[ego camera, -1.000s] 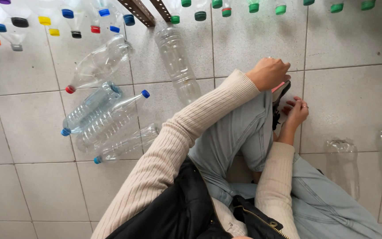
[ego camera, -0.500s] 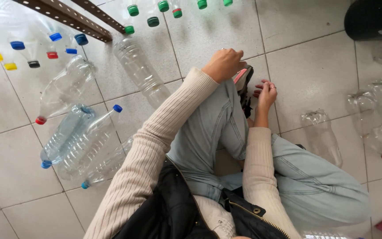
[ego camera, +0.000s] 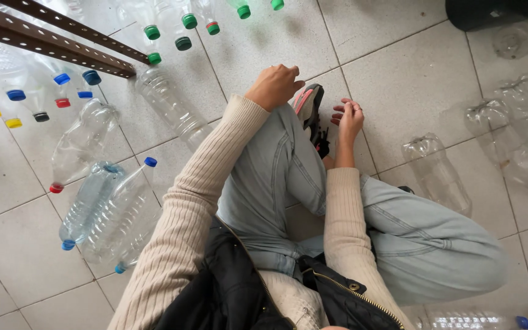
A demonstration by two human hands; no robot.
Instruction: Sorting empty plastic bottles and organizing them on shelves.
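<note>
Partly, the shoe [ego camera: 313, 116] hides behind the knee [ego camera: 276, 140].

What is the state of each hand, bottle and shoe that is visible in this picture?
left hand: loosely closed, empty, resting on the raised knee.
right hand: fingers spread, empty, beside the shoe.
shoe: worn on the foot, sole turned sideways.
blue-capped bottles: capped, empty, lying together on the floor.
red-capped bottle: capped, crumpled, lying down.
uncapped bottle: no cap visible, empty, lying down.
green-capped bottles: capped, lying down.
</note>
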